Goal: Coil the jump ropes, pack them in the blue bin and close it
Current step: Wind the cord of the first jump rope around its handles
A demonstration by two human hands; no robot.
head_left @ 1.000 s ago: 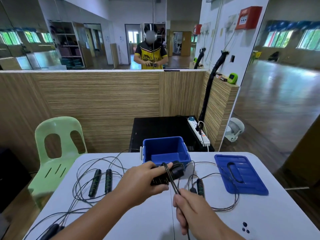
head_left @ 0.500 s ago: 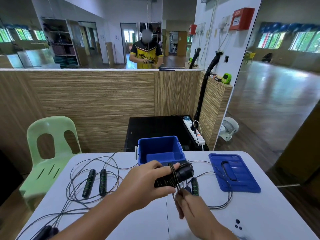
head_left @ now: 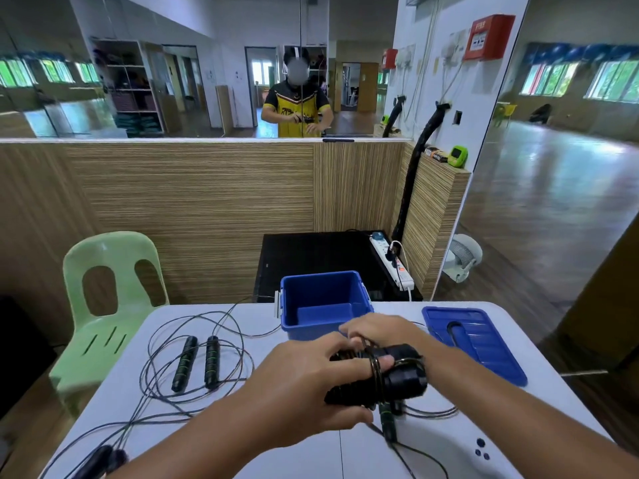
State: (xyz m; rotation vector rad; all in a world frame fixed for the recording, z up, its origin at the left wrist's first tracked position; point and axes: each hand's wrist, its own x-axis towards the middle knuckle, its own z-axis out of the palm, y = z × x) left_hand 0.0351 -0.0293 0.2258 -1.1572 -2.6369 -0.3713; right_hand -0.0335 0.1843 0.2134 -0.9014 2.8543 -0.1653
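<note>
A: Cord (head_left: 375, 369) now loops over the handles, where half a second ago it ran down to the right hand (head_left: 378, 331) near the counter (head_left: 311, 454) edge.

B: So that hand has swung up past the bundle?

A: Yes, beyond it, fingers curled on the cord. The left hand (head_left: 311, 385) clenches the black handles (head_left: 401, 375) just in front of the blue bin (head_left: 323, 305).

B: Bin empty?

A: Empty, its lid (head_left: 473, 342) lying apart. I'd judge this first rope partly coiled; another rope (head_left: 197, 363) sprawls untouched.
</note>
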